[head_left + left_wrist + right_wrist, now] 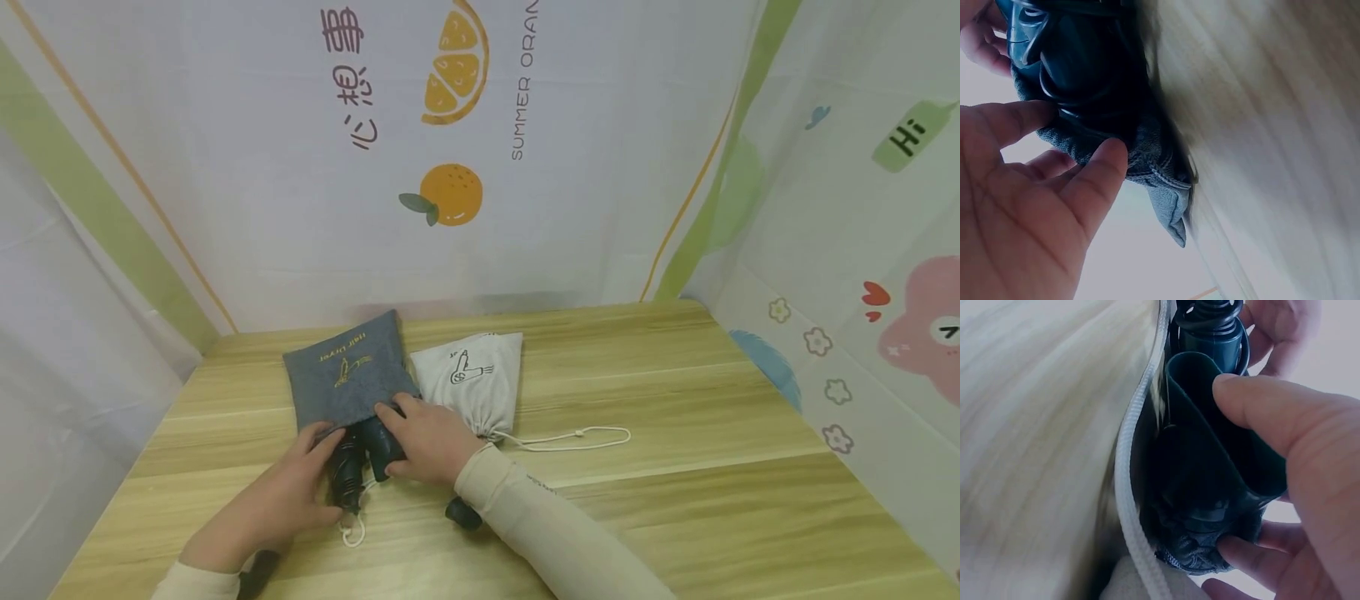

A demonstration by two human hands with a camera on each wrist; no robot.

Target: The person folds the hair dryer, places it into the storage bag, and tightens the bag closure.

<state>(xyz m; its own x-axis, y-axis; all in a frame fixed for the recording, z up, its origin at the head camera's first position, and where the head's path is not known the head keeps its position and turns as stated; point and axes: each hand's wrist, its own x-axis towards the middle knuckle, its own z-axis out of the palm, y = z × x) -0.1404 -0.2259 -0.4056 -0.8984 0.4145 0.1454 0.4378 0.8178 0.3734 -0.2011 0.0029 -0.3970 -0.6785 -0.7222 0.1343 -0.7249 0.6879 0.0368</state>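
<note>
A grey-blue cloth bag [341, 367] lies at the left of the table, with "Hair Dryer" in gold on it. From its near-side mouth sticks a dark hair dryer [382, 450]: a cord-wrapped handle and an open, flared nozzle [1194, 444]. My left hand [300, 483] pinches the bag's mouth beside the handle, thumb and index at the cloth rim in the left wrist view. My right hand [435, 442] grips round the nozzle, its thumb at the nozzle's rim and other fingers on the bag. The dryer's far part is hidden in the bag.
A pale drawstring bag [468, 387] printed with a dryer lies just right, its white cord [585, 442] trailing rightward. Another white cord loop [352, 533] hangs near the handle. Printed curtains [450, 267] border the wooden table [675, 467] at the back and sides.
</note>
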